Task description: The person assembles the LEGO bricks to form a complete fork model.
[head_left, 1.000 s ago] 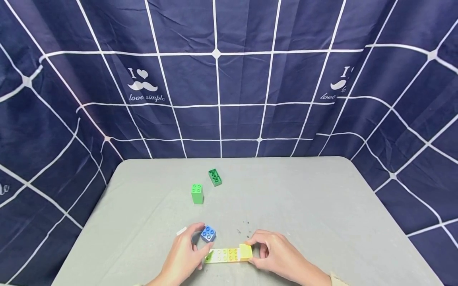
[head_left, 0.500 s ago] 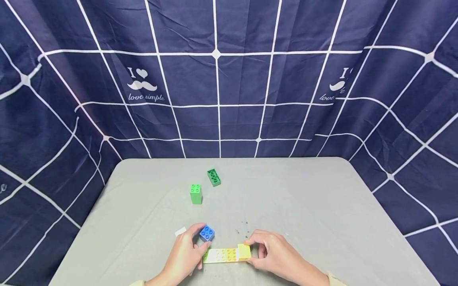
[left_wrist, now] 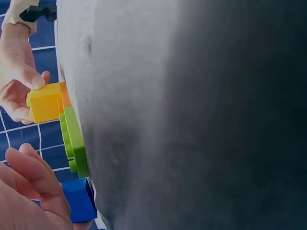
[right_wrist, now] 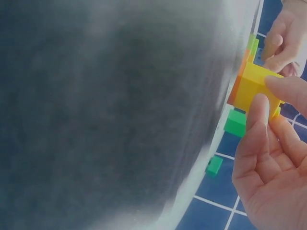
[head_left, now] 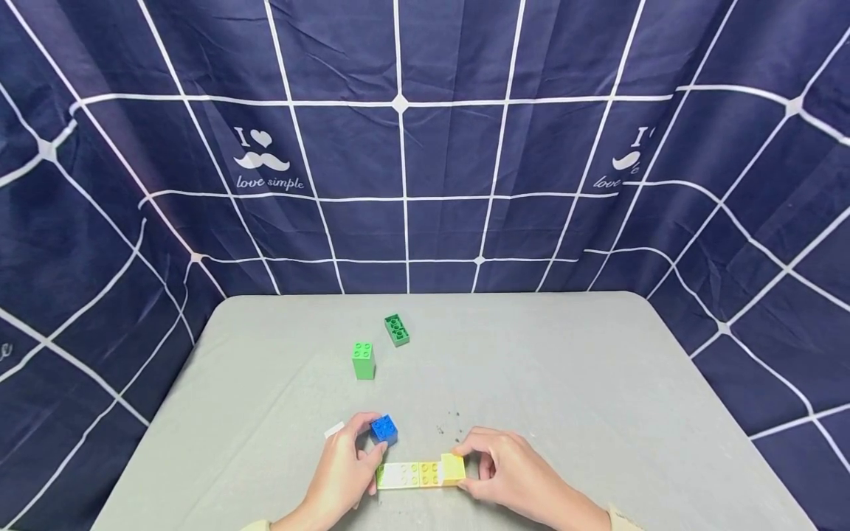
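My left hand [head_left: 340,468] has its thumb and index finger on a small blue brick [head_left: 385,429], pinching it just beyond the left end of a low row. A lime-green brick [left_wrist: 75,141] forms the left part of that row and looks washed out in the head view. An orange brick [head_left: 429,473] continues it to the right. On the orange one, at the right end, stands a yellow brick [head_left: 454,470], its studs upward in the left wrist view. My right hand [head_left: 514,468] pinches the yellow brick between thumb and fingers.
Farther back, a tall bright green brick [head_left: 364,361] stands upright. Behind it lies a dark green brick [head_left: 397,330], hollow side up. A small white piece [head_left: 334,429] is left of the blue brick. Dark specks mark the grey table [head_left: 564,369]; a blue checked curtain [head_left: 451,147] surrounds it.
My left thumb has drawn in from the row's left end to the blue brick, which has turned and tilted slightly. My right hand keeps its hold on the yellow brick.
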A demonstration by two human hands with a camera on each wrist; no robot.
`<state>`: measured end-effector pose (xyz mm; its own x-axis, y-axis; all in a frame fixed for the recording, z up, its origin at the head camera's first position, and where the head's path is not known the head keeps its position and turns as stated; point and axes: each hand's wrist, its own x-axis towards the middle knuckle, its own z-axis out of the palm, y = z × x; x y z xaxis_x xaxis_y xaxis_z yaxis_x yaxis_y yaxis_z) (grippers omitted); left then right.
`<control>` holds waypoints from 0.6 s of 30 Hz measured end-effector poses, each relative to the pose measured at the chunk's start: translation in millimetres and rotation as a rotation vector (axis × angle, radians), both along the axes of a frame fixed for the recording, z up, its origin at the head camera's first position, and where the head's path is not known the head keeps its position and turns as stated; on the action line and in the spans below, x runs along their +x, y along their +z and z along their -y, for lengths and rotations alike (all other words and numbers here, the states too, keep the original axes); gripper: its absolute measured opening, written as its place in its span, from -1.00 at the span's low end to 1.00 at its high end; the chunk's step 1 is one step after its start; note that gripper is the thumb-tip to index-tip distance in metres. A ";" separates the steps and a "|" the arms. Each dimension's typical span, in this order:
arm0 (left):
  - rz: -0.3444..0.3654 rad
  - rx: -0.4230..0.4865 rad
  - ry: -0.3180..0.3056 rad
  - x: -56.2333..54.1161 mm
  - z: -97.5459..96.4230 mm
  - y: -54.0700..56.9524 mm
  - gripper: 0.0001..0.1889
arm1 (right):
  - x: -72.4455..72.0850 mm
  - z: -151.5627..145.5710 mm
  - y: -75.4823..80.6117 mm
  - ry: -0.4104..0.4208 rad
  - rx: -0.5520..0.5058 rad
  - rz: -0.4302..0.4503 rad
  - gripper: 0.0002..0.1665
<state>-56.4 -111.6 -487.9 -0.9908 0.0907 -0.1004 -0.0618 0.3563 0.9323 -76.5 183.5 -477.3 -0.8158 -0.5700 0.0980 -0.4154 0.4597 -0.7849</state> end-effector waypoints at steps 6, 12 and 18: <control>-0.001 -0.008 0.010 -0.8 0.2 -0.6 -0.55 | 0.0 0.5 -2.7 0.008 -0.015 -0.056 -0.60; -0.036 -0.013 0.009 -0.3 1.2 -2.5 -0.54 | -0.2 0.5 -4.0 0.008 -0.021 -0.044 -0.61; -0.077 0.038 -0.019 1.4 2.0 -5.4 -0.54 | 1.0 -0.1 -3.6 -0.003 -0.009 0.004 -0.62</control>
<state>-55.1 -113.6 -493.3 -0.9935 0.1117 -0.0199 0.0170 0.3206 0.9471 -75.5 183.6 -480.9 -0.8180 -0.5665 0.1001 -0.4110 0.4537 -0.7907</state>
